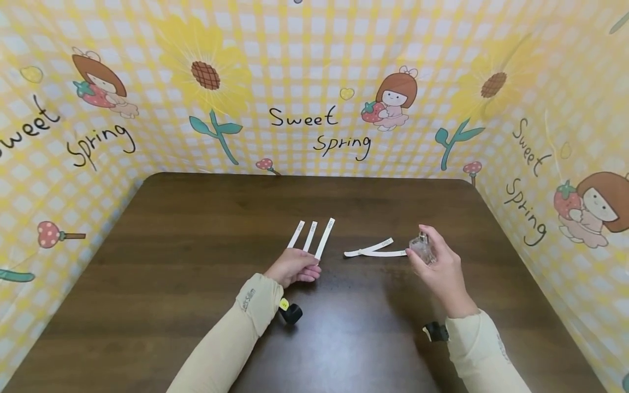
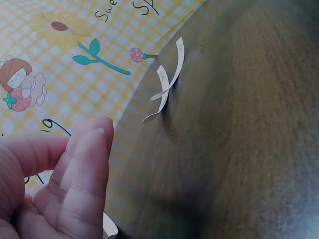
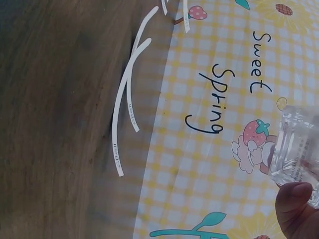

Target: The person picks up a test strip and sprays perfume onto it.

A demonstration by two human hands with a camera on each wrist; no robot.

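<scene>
My left hand [image 1: 296, 266] pinches three narrow white paper strips [image 1: 325, 239], fanned out and pointing away from me. Small print marks their far ends. In the left wrist view the fingers hide nearly all of them. A small clear glass perfume bottle [image 1: 421, 251] is held up in my right hand [image 1: 444, 273], between thumb and fingers. The right wrist view shows the bottle's thick glass [image 3: 294, 144] with the thumb against it. Two more printed paper strips [image 3: 115, 124] lie crossed and curved on the table, between the two hands.
The dark brown wooden table [image 1: 221, 213] has rounded far corners. A yellow checked cloth [image 1: 295, 65] with flowers and cartoon figures stands round its back and sides. Black wrist cameras [image 1: 291, 313] sit at both sleeves.
</scene>
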